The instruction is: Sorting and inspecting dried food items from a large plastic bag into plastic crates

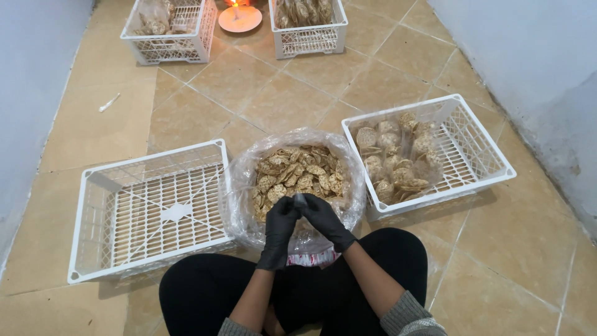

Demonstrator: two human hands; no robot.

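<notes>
Black gloves, white baskets

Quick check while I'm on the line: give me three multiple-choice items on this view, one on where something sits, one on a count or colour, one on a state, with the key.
1. Where does the big clear bag of crackers sit?
A. Between the empty crate and the crate with packed crackers
B. Inside the far left crate
C. Against the right wall

2. How many white crates show in all?
A. Two
B. Four
C. Six

3. What state is the candle on the white plate in?
A. Snuffed
B. Lit
C. Lying flat

Key: 1 A, the bag stands on the tile floor between the two near crates, in front of the person's knees. 2 B, two near ones plus the far left crate and far right crate. 3 B, a flame glows at its top.

The left hand and right hand, both in black gloves, meet over a small clear piece of plastic at the bag's near rim.
</notes>
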